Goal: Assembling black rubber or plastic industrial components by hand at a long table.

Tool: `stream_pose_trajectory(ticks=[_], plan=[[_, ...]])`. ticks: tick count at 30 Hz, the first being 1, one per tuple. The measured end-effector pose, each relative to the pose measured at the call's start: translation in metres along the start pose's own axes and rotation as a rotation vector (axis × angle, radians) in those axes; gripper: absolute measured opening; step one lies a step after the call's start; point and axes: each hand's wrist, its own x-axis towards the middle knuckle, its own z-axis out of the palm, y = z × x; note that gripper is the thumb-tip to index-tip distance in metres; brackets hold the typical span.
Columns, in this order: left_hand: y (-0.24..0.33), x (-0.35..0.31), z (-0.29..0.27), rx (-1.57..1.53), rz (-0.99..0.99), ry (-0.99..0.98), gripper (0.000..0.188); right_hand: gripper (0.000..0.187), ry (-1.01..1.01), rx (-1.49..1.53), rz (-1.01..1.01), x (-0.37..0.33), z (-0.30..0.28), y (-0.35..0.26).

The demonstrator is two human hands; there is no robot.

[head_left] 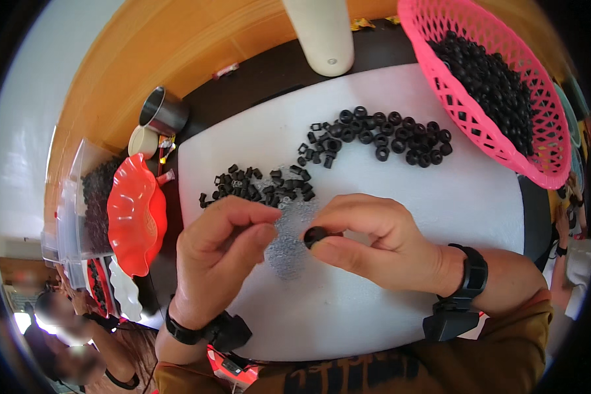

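Note:
My right hand (381,243) pinches a black round cord-lock body (315,237) between thumb and forefinger. Across from it, my left hand (226,246) has thumb and forefinger brought close together; anything between the tips is too small to make out. Below and between both hands lies a heap of tiny silvery metal pieces (287,253), which look like springs. Small black plungers (243,187) are scattered just beyond my left hand. Farther off, more round black cord-lock bodies (397,134) form a loose group, with a few plungers at its left end.
A white mat (243,141) covers the dark table. At the far right stands a pink basket (482,128) full of black pieces. To the left are a red wavy dish (134,217), a metal cup (164,111) and a clear bin (79,203). Another person (79,335) sits lower left.

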Motion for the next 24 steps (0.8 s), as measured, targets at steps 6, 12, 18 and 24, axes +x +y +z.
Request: stream_pose_trajectory(ticks=[6, 12, 18, 24], plan=[[-0.016, -0.022, -0.004, -0.092, 0.108, -0.078, 0.017, 0.019, -0.102, -0.113, -0.042, 0.003, 0.006, -0.007], [-0.020, -0.020, -0.001, -0.046, 0.291, -0.112, 0.016, 0.018, -0.151, -0.128, -0.008, 0.003, 0.007, -0.005], [-0.029, -0.015, 0.003, 0.001, 0.439, -0.089, 0.021, 0.015, -0.157, -0.138, -0.052, 0.006, 0.009, -0.003], [-0.035, -0.014, 0.008, 0.240, 0.678, -0.022, 0.033, 0.014, -0.167, -0.165, -0.081, 0.005, 0.009, 0.000]])
